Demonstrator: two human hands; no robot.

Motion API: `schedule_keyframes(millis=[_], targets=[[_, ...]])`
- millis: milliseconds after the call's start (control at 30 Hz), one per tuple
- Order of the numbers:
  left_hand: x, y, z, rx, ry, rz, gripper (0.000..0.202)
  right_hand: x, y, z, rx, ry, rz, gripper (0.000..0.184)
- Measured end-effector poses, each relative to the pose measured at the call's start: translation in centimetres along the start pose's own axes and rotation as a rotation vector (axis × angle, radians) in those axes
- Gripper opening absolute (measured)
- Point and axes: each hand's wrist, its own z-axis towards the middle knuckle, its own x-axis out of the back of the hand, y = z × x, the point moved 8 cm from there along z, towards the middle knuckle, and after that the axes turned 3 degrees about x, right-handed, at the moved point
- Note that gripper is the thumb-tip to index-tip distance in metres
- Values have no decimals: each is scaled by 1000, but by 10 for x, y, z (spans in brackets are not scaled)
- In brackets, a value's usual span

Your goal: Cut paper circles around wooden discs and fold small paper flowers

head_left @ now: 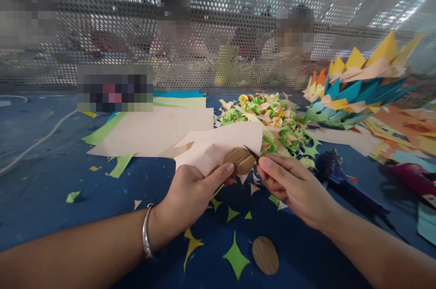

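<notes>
Head view, clock positions taken from the wooden disc (pixel 240 160) between the hands: the disc lies against a pale pink sheet (pixel 221 139), above the blue table (pixel 37 207). The left hand (pixel 194 189), at 8 o'clock, holds a narrow pinch, thumb on the disc face and fingers behind, clamping disc and sheet together. The right hand (pixel 293 184), at 4 o'clock, is closed around small scissors (pixel 252 152); the dark blades sit at the disc's rim at about 2 o'clock, and their gap cannot be told. The step in hand appears to be trimming the sheet around the disc, which seems to serve as a pattern. The next move, by judgement, calls for a firm left pinch so the disc does not slide, with the blades following the rim and the sheet turned into them. A second wooden disc (pixel 265 256) lies on the table between 5 and 6 o'clock, just beside a green offcut (pixel 235 257). Flat paper sheets (pixel 153 130) lie between 9 and 10 o'clock; a heap of small folded paper pieces (pixel 272 114) is at 1 o'clock. Farther out, spiky paper layers (pixel 368 84) stand at 2 o'clock, and a blue glue gun (pixel 350 184) lies past 3 o'clock.
</notes>
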Motion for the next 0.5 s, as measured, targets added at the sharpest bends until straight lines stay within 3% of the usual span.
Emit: schedule_keyframes(millis=[500], targets=[[3,25,4,-89,-49,156,31,9,-3,1,26,-9,-152,47]])
